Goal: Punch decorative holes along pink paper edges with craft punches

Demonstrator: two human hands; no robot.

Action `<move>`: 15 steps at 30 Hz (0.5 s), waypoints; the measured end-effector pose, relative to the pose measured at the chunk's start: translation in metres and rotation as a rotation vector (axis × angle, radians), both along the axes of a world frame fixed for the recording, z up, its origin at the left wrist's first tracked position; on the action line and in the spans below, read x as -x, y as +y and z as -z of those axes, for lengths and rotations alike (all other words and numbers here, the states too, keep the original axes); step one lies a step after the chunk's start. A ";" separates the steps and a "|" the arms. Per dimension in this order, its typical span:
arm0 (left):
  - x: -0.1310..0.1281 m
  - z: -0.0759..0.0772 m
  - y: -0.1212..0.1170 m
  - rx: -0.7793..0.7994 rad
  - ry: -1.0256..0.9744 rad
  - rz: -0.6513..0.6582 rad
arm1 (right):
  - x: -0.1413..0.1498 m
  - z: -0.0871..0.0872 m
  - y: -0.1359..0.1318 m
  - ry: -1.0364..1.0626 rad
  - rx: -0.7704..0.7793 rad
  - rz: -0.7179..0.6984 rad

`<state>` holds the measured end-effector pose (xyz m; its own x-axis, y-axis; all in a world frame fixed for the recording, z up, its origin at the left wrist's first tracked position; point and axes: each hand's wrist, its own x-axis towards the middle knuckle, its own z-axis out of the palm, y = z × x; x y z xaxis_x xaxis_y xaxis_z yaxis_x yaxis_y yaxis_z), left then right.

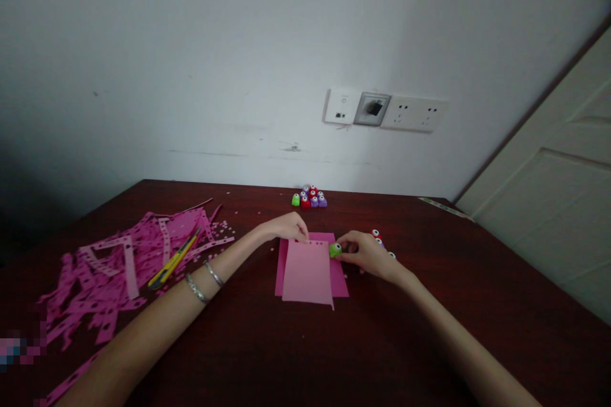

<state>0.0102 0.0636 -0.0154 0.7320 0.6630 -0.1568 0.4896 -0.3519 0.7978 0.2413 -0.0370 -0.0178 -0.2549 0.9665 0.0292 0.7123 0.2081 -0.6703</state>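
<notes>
A light pink paper sheet [308,273] lies on darker pink sheets [340,283] in the middle of the dark wooden table [296,356]. My left hand [286,227] pinches the sheet's top left edge, where small punched holes show. My right hand [366,253] is closed on a small green paper punch [335,250] at the sheet's top right corner. A few more small punches [377,236] lie just behind my right hand.
A cluster of green, red and purple punches [310,197] sits near the wall. Punched pink paper strips [109,267] and a yellow utility knife [172,261] lie at the left. Wall sockets [384,110] are above; a door [554,197] stands at the right.
</notes>
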 end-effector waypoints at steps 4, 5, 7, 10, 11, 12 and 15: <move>0.000 -0.001 -0.001 0.007 0.004 -0.005 | 0.000 0.000 0.000 0.003 -0.014 -0.005; 0.000 -0.002 -0.001 0.008 0.005 -0.008 | 0.000 0.000 -0.001 0.005 -0.015 -0.005; 0.001 -0.002 -0.001 0.008 0.005 -0.014 | 0.000 0.000 -0.001 0.011 -0.015 -0.006; 0.000 -0.001 0.000 0.010 0.004 -0.026 | -0.001 0.001 0.000 0.009 -0.021 -0.001; 0.000 -0.001 0.000 0.011 0.007 -0.034 | -0.001 0.001 0.000 0.006 -0.024 0.000; 0.000 0.000 0.001 0.011 0.010 -0.041 | 0.000 0.001 0.000 0.001 -0.025 0.000; 0.000 0.001 0.002 0.008 0.011 -0.048 | 0.000 0.001 0.000 -0.012 -0.027 -0.003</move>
<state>0.0105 0.0652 -0.0162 0.6976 0.6961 -0.1697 0.5144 -0.3218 0.7949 0.2412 -0.0366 -0.0184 -0.2585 0.9646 0.0523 0.7196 0.2283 -0.6558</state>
